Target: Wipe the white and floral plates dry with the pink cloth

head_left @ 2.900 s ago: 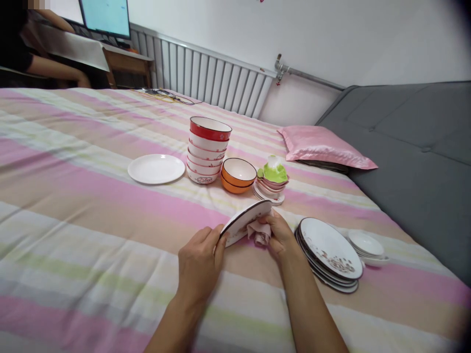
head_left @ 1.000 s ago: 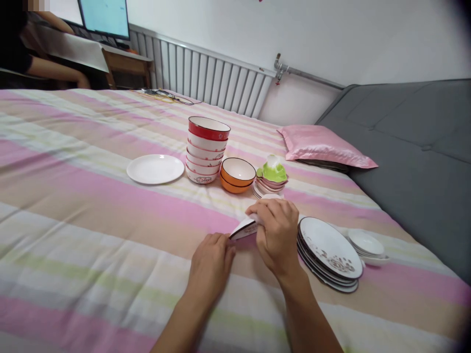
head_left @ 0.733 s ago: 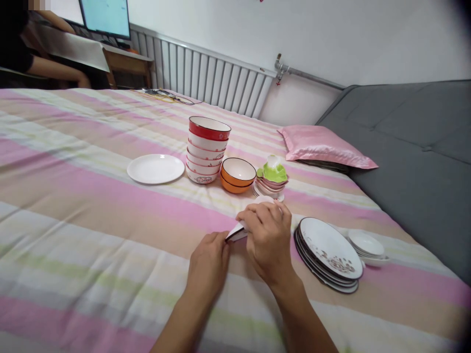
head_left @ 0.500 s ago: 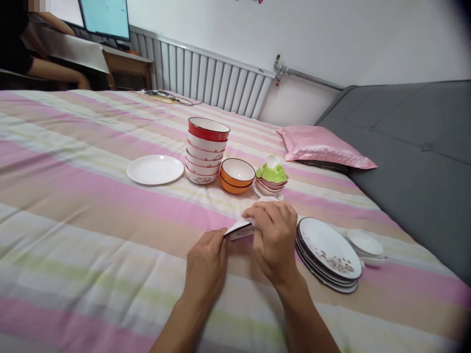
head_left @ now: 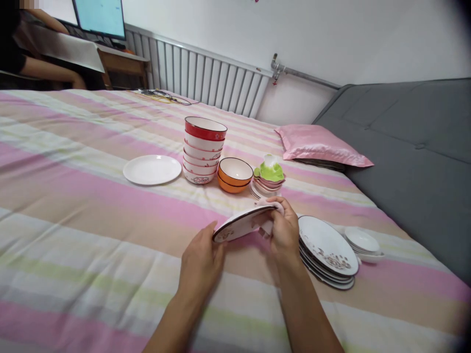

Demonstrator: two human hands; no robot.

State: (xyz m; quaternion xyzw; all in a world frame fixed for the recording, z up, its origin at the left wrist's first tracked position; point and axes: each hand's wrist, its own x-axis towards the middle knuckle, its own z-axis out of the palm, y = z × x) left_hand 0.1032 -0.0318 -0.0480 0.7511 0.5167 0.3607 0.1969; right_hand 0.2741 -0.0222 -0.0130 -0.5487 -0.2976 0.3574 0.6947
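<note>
A white plate (head_left: 241,224) with a dark rim and a brown pattern is held tilted above the bed. My left hand (head_left: 201,257) grips its left edge, with the thumb on the near side. My right hand (head_left: 285,228) is closed at the opposite edge around a pale cloth (head_left: 268,226), which lies against the plate. Just to the right sits a stack of similar plates (head_left: 327,245). Beyond my hands are two orange bowls (head_left: 234,182) nested together and a pile of small dishes (head_left: 270,176) topped by a green leaf-shaped one.
A tall stack of red and white bowls (head_left: 203,152) stands beside a white oval plate (head_left: 152,170). Small white dishes (head_left: 363,243) lie at the right. A pink pillow (head_left: 324,144) rests by the grey headboard (head_left: 415,122). Another person (head_left: 47,68) sits at a desk, back left.
The plate has turned, so more of its patterned face shows. My right hand has rotated, with the thumb now on the near face and the cloth more visible. The view has shifted slightly.
</note>
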